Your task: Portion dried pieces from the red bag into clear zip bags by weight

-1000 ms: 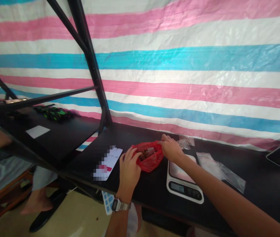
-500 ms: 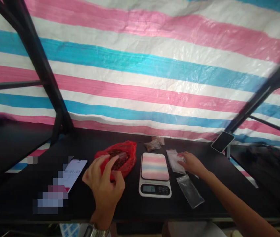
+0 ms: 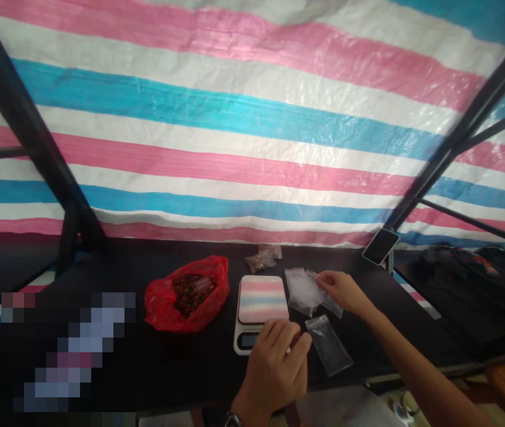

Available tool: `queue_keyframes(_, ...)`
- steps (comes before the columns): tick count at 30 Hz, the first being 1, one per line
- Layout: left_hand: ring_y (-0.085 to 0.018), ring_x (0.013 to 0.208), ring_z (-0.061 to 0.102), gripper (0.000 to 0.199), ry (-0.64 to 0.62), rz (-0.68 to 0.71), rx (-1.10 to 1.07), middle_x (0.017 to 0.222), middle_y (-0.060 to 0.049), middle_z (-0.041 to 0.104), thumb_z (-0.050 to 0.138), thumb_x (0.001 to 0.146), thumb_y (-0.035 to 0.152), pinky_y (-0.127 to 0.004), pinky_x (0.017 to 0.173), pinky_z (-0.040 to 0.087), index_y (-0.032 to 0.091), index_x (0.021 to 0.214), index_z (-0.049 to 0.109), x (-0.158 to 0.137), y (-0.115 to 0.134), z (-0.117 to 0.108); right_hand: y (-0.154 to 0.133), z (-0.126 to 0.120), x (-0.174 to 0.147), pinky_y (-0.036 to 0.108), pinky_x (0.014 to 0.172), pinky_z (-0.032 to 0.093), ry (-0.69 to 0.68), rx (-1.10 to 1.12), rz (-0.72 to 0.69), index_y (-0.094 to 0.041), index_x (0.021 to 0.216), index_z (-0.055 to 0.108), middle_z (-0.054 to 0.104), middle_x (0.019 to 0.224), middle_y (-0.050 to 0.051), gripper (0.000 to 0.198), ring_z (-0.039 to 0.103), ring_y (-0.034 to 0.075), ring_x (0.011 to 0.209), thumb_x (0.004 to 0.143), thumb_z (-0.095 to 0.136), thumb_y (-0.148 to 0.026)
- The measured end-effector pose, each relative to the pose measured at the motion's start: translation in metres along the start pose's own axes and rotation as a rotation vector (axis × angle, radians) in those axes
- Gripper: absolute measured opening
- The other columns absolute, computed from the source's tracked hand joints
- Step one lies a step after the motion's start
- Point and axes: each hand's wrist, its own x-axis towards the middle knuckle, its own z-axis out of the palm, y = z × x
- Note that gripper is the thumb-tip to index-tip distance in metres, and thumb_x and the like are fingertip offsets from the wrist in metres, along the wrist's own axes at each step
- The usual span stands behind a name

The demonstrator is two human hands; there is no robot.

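Right grip (image 3: pixel 340 292) pinches a clear bag (image 3: pixel 333 304), two o'clock from the scale (image 3: pixel 264 301); tbh, peel just one by its edge. Left grip (image 3: pixel 275 363): can't tell.

Around the digital kitchen scale (image 3: pixel 262 301), a red plastic bag (image 3: pixel 161 309) lies at nine o'clock, its mouth open on small brown pieces (image 3: pixel 184 296). Two filled zip bags (image 3: pixel 259 260) lie at twelve. Toward three, the right hand (image 3: pixel 342 292) pinches the edge of a clear zip bag (image 3: pixel 327 302) beside a frosted-looking bag pile (image 3: pixel 301 292); a separate flat pouch (image 3: pixel 329 346) lies at four. The left hand (image 3: pixel 278 366), fingers curled, covers the scale's five-o'clock corner; whether it holds anything is unclear. Farther off, a smartphone (image 3: pixel 381 246) tilts at two.
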Motion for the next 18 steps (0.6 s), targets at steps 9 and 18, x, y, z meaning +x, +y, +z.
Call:
queue_keyframes(9, -0.023, 0.104, 0.068, 0.033, -0.060, -0.349, -0.243, 0.113, -0.009, 0.073, 0.050, 0.097, 0.009, -0.037, 0.091, 0.054, 0.023, 0.123, 0.067, 0.005, 0.012, 0.018, -0.006, -0.021, -0.041, 0.032, 0.076, 0.052, -0.017, 0.283, 0.012, -0.019, 0.092, 0.079, 0.080, 0.089, 0.007, 0.037, 0.072, 0.025, 0.084, 0.088, 0.066, -0.053)
queue_keyframes(18, -0.019, 0.079, 0.067, 0.028, -0.315, -1.013, -0.785, 0.085, -0.005, 0.075, 0.062, 0.098, 0.042, -0.028, 0.074, 0.050, 0.018, 0.090, 0.073, 0.015, 0.003, 0.002, -0.079, 0.004, -0.110, 0.029, 0.070, 0.048, -0.211, 0.580, -0.012, -0.021, 0.099, 0.077, 0.074, 0.088, 0.003, 0.041, 0.061, 0.018, 0.076, 0.090, 0.069, -0.060)
